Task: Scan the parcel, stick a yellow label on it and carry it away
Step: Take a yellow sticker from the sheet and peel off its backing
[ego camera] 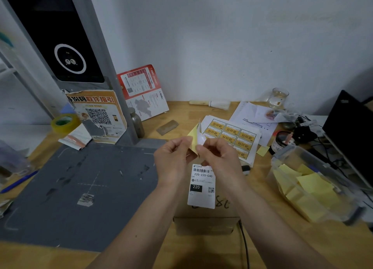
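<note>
Both hands' fingers pinch a yellow label (193, 139) above the parcel (205, 214), marked "220-220-C40".

A single wide-angle view from the person's head looks forward and down, close over the bench (262, 238). Both forearms enter from the lower edge toward frame centre. The wall (222, 36) fills the upper frame, and straight lines bow near the edges.

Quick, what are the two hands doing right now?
Left hand: closed, pinching the yellow label by its lower edge.
Right hand: closed, pinching the same label, seemingly peeling off its white backing above the parcel.
</note>
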The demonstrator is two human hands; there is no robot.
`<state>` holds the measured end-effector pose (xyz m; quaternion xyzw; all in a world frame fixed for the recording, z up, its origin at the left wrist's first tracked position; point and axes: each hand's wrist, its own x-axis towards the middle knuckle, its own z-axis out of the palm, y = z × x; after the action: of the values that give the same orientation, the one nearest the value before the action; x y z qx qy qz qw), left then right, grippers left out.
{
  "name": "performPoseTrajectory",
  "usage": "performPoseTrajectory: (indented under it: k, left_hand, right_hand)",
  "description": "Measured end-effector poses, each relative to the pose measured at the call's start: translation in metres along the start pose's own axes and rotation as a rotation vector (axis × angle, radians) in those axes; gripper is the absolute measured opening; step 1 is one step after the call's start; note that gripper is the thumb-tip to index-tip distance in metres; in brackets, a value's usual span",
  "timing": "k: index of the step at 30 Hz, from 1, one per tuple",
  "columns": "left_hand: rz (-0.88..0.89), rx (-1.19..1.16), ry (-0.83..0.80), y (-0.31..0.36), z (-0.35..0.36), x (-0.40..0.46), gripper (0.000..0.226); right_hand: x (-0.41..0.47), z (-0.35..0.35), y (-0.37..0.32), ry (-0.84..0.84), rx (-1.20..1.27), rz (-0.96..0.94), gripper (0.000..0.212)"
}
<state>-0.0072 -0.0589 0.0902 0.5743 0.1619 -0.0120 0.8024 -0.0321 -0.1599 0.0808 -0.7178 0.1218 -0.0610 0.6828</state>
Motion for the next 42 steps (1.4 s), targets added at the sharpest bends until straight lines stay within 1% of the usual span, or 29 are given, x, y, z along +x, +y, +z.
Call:
performPoseTrajectory:
  k: [1,5,8,11,13,18,22,27,30,32,34,38,40,42]
  left_hand:
    - [0.002,0.002,0.003,0.000,-0.001,0.001,0.006]
    - [0.029,0.060,0.000,-0.004,-0.002,0.008,0.011]
    - [0.011,0.062,-0.090,-0.007,-0.002,0.007,0.017]
    - [-0.006,0.121,-0.173,-0.008,-0.004,0.005,0.008]
    - [-0.004,0.128,-0.152,-0.008,-0.006,0.007,0.011]
    - [0.024,0.147,-0.086,-0.007,-0.011,0.017,0.016]
    - [0.019,0.124,-0.053,-0.006,-0.015,0.021,0.011]
    - [0.043,0.068,-0.006,-0.001,-0.018,0.018,0.005]
    - [0.073,0.026,0.077,0.004,-0.022,0.022,0.013]
    - [0.091,0.011,0.090,0.006,-0.027,0.025,0.014]
    - [0.092,0.025,0.051,0.006,-0.031,0.028,0.011]
    - [0.041,0.054,-0.127,0.003,-0.035,0.028,0.015]
    - [0.021,0.080,-0.187,0.002,-0.038,0.028,0.029]
    - [0.017,0.094,-0.213,0.001,-0.042,0.030,0.039]
  right_hand:
    - [-0.001,0.000,-0.002,0.006,0.019,-0.001,0.007]
    - [-0.001,0.000,-0.003,0.060,0.055,-0.002,0.018]
    - [-0.001,0.002,-0.005,0.057,0.100,-0.011,0.021]
    - [-0.002,0.002,-0.007,0.057,0.114,-0.024,0.023]
    - [-0.001,0.002,-0.007,0.072,0.122,-0.020,0.024]
    - [0.000,0.004,-0.007,0.077,0.175,0.019,0.018]
    - [-0.001,0.007,-0.006,0.071,0.200,0.045,0.017]
    - [-0.001,0.010,-0.006,0.073,0.165,0.049,0.017]
    - [0.000,0.012,-0.006,0.084,0.147,0.060,0.018]
    - [0.000,0.014,-0.005,0.089,0.137,0.063,0.019]
    - [0.002,0.016,-0.001,0.098,0.126,0.067,0.020]
    - [0.002,0.024,0.005,0.107,0.066,0.071,0.011]
    - [0.002,0.029,0.005,0.105,0.119,0.074,0.008]
    - [0.002,0.034,0.004,0.092,0.173,0.078,0.014]
